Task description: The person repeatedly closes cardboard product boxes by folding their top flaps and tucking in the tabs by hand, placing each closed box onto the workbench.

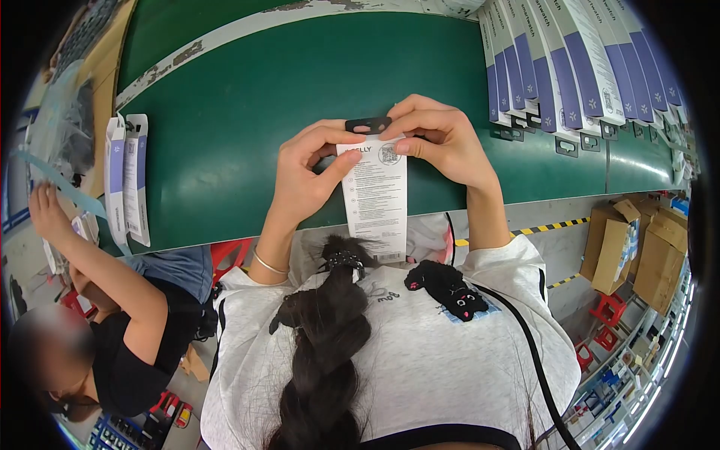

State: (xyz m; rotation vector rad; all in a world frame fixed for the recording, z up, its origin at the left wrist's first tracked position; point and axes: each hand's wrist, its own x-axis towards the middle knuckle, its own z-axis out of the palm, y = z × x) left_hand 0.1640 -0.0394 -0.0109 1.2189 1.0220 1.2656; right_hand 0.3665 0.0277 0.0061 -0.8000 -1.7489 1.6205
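A long white box (376, 196) with printed text and a round QR mark lies between my hands at the table's near edge. Its top end carries a black hanging tab (367, 126) with a slot. The fingers of my left hand (306, 166) pinch the box's upper left corner, thumb on the printed face. My right hand (439, 142) grips the upper right corner, with fingertips at the tab. The lower end of the box reaches past the table edge towards my shirt.
Many white and purple smartwatch boxes (574, 67) stand in a row at the right of the green table (300, 82). Two more boxes (126, 180) stand at the left. A co-worker's arm (112, 270) reaches in beside them. Open cardboard cartons (611, 247) are on the right.
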